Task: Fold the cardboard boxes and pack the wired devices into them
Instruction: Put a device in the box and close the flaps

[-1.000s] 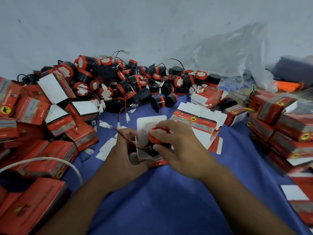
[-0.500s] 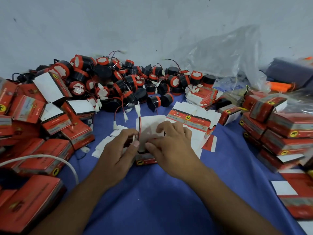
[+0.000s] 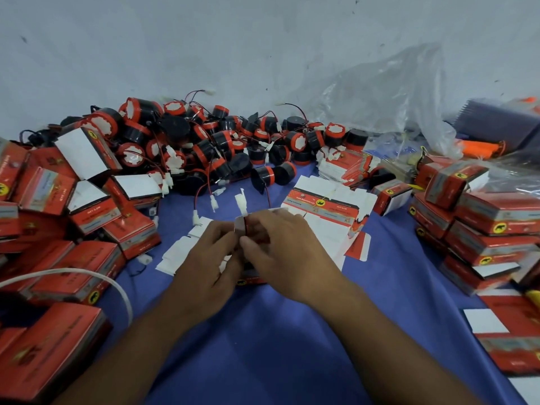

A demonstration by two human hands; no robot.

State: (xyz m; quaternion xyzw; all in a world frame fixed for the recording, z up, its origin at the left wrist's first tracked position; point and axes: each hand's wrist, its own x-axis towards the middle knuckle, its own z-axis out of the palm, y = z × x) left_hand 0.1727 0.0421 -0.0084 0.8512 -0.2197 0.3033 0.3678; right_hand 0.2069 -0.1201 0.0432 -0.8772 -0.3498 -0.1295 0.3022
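Head cam, the only view here: both hands meet in the middle of the blue tabletop, working one small cardboard box. The left hand pinches the box's pale flap from the side, and the right hand has its fingers curled over the top, so both are clamped on that box. A red wire with a white connector pokes up out of the box just above the fingers, but I can't see the device itself.

Right behind the hands there's a flat stack of unfolded box blanks. Further back against the wall is a big heap of black-and-red wired devices. Folded red boxes are piled on the left, and more red boxes are stacked on the right. A clear plastic bag slumps at the back right.
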